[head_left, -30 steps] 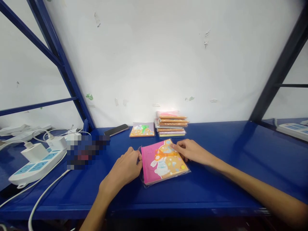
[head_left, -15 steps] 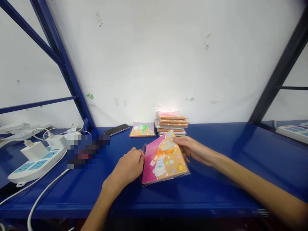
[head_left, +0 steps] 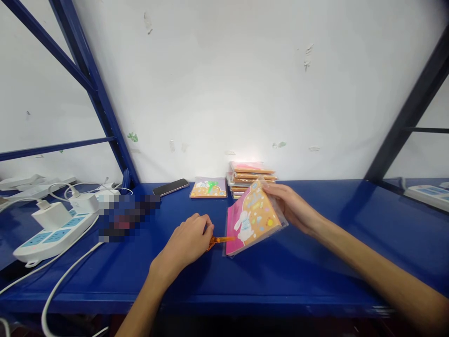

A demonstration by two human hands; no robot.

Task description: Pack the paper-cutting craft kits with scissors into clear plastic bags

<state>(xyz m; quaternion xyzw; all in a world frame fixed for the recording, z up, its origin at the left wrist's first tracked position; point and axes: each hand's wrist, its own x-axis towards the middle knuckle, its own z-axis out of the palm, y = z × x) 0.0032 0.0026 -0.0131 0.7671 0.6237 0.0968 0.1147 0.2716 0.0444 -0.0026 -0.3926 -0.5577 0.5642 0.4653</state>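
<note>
A blue steel **bench** (head_left: 315, 281) runs across the view in front of a scuffed white wall (head_left: 224, 84), with dark blue shelf uprights (head_left: 94, 103) rising at both sides. Well left of the left grip lie a white power strip (head_left: 52, 236) with a white plug adapter (head_left: 51, 216) in it and white cables (head_left: 66, 276) trailing over the bench edge; a pixelated patch hides whatever lies just beyond that grip's far left.

Ahead of the two grips, against the wall, sit a stack of flat orange and pink packets (head_left: 250, 180), a single packet (head_left: 208, 187) to its left and a black phone (head_left: 170, 187) further left again.

The right grip (head_left: 293, 206) is closed on the right edge of a pink-and-orange picture packet (head_left: 253, 217) in a clear plastic sleeve, thumb and fingers pinching it. The packet stands tilted, not flat: its lower left corner is low, near the bench, and its long axis leans up and right, its top corner pointing toward the stack. A white rabbit (head_left: 243, 227) is printed on its face.

Just left of the packet, the left grip (head_left: 184, 245) is curled closed, resting on the bench, with a small orange plastic piece (head_left: 220, 239) poking out from its fingertips toward the packet, nearly touching it.
</note>
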